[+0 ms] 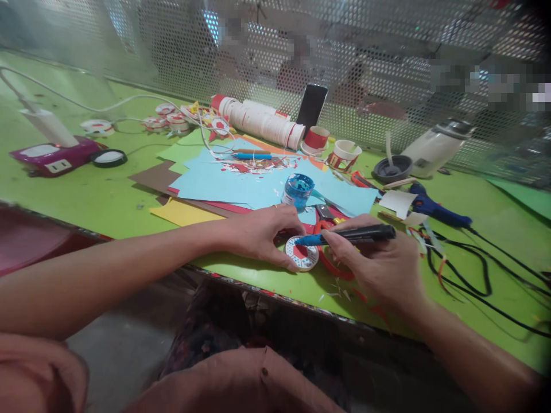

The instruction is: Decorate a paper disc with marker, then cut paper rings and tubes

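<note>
No text, brand or number can be read: the faint print on the marker (360, 234) near right, the label on the blue jar (296, 196) farther left and the dark mark on the white bottle (437, 150) far right are too blurred

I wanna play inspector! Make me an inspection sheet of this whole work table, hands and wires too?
Surface: green table, with coloured paper sheets spread over the middle.
Job's things: round disc with a red centre and blue marks; marker, its blue tip at the disc's top.
Clutter: paper scraps, blue jar, glue gun, row of nested cups.
Hands: left hand steadies the disc; right hand grips the marker.
Cables: black cable looped at the right; white cable at the far left.
Surroundings: perforated screen behind the table; what is beyond it is blurry.
</note>
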Demonstrator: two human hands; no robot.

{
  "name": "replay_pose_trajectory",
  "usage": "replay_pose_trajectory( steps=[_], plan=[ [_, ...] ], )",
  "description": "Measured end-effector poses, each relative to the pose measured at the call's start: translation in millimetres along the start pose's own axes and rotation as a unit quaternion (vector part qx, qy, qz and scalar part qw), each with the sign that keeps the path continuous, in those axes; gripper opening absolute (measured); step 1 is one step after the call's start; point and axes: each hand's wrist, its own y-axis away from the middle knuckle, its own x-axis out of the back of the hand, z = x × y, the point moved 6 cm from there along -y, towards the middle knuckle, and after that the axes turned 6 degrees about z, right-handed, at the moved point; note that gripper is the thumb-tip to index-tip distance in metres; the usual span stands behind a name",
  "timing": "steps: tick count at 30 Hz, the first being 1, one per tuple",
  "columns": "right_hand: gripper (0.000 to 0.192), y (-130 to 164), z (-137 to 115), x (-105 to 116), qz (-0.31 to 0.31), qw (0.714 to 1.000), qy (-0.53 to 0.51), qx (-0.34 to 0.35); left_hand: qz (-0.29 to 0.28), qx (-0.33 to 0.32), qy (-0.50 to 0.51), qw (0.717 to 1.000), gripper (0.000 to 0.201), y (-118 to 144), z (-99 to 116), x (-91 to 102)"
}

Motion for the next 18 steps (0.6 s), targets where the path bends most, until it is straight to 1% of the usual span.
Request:
replay_pose_trajectory(
  steps=[3,9,13,15,18],
  plan=[
    [0.011,-0.8,-1.0,-0.4,-0.009,1.0,-0.001,0.002,0.001,0.001,-0.001,1.0,0.041,0.2,-0.2,-0.2],
    [0.01,-2.2,-7.1,-2.7,-0.039,0.999,0.033,0.013,0.005,0.003,0.0,1.0,0.041,0.4,-0.2,0.1],
    [0.009,-2.3,-6.2,-4.0,-0.047,0.998,0.032,0.005,-0.002,0.003,0.001,1.0,0.041,0.3,0.7,0.5],
    [0.01,-2.2,-4.0,-2.0,-0.034,0.999,0.017,-0.01,-0.004,0.006,0.0,1.0,0.042,0.3,0.2,0.3],
    [0.011,-2.1,-0.9,5.4,0.015,0.999,0.01,-0.032,-0.002,0.006,-0.001,1.0,0.044,0.4,-0.9,-0.3]
  ],
)
